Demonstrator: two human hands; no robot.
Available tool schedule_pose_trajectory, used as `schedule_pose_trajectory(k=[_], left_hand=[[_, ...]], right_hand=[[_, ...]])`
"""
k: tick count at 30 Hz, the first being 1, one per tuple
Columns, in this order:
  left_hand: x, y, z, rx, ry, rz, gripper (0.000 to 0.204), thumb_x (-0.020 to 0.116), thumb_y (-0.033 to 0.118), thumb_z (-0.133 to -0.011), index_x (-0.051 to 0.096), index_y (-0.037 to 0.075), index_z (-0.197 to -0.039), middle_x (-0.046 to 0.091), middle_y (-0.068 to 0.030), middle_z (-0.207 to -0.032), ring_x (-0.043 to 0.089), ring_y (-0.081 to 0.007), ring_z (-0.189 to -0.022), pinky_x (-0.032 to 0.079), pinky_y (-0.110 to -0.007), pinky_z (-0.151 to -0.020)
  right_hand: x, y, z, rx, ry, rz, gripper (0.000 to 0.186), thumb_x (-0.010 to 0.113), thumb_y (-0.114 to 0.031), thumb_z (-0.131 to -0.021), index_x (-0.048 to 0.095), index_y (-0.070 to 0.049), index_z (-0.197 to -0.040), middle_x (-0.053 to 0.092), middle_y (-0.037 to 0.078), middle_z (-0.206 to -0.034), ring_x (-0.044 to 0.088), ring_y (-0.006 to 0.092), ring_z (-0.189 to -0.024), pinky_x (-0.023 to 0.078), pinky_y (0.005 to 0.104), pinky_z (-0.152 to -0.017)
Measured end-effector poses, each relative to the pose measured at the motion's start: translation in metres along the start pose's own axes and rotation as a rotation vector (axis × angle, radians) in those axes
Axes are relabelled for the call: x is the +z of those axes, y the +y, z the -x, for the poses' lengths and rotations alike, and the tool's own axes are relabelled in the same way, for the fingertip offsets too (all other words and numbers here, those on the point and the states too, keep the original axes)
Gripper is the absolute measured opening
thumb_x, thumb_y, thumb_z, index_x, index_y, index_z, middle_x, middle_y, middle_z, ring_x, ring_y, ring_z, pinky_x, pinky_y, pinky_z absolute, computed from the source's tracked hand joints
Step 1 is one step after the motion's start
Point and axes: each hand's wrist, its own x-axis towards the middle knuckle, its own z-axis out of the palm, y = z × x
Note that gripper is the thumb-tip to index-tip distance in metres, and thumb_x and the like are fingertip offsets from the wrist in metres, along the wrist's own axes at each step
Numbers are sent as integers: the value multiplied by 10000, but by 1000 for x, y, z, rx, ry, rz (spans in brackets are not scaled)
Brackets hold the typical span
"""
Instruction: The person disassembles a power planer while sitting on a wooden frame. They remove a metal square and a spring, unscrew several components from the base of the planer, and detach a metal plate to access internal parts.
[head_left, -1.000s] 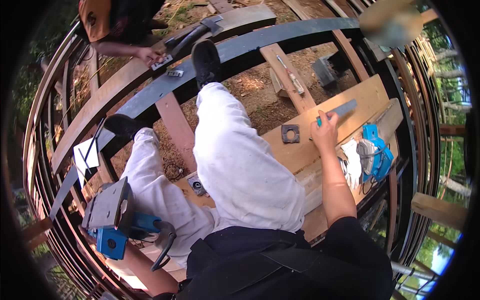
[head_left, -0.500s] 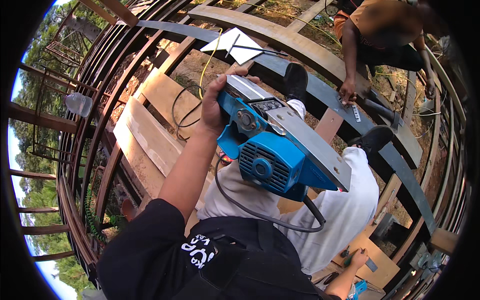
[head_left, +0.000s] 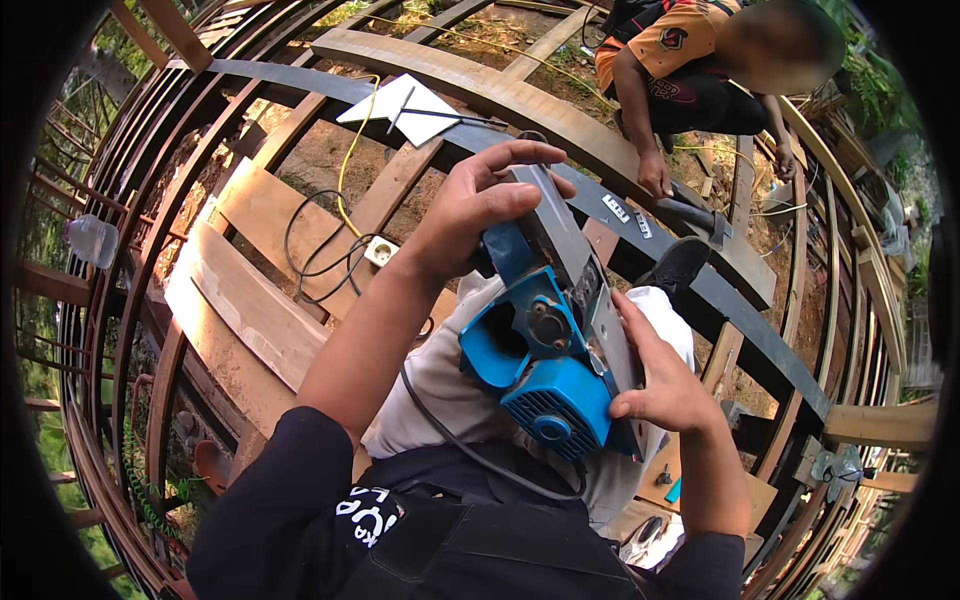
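A blue electric planer is tilted above my lap in the middle of the view, its metal sole turned up and to the right, a black cord trailing below. My left hand grips the planer's upper end, fingers curled over the metal. My right hand holds the right side of the lower end, thumb and fingers pressed against it. My pale trouser leg and dark shoe show behind the tool. A teal object lies below my right hand, too small to name.
A co-worker in orange crouches at upper right, a hand beside a hammer-like tool and small metal pieces. White triangular sheets, a white socket box with cords, loose boards and dark beams with gaps surround me.
The planer has risen from low left to the centre and tilted further. My right hand has left the teal-handled straight tool on the board and taken hold of the planer.
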Motion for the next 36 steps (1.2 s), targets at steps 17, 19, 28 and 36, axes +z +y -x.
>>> schedule_pose_trajectory(k=[17,19,28,36], left_hand=[[2,-24,89,-40,229,-416,398,494,306,-998,545,-34,-1199,628,-71,-963,576,-109,-847,472,-267,-756],[-2,-19,87,-80,211,-435,404,497,310,-997,539,-31,-1209,625,-69,-951,571,-101,-838,469,-262,-743],[-22,-31,113,-269,308,-24,528,414,368,-1032,363,6,-1413,527,-150,-1321,578,-256,-1160,487,-393,-985],[-82,-40,158,-315,492,-242,614,505,390,-989,359,-28,-1415,498,-179,-1319,561,-269,-1141,486,-426,-961]], right_hand=[[123,38,22,-89,374,-460,1088,655,-664,-789,245,77,-1471,445,265,-1397,419,309,-1322,290,378,-1106],[123,38,21,-104,394,-450,1091,648,-670,-790,240,78,-1471,469,261,-1374,440,311,-1302,313,381,-1091],[105,27,8,-136,199,-89,1214,704,-697,-698,142,11,-1510,404,311,-1383,474,451,-1242,399,459,-1036],[112,42,17,-74,196,-202,1177,674,-684,-738,114,-6,-1520,420,268,-1313,465,421,-1196,403,441,-1005]])
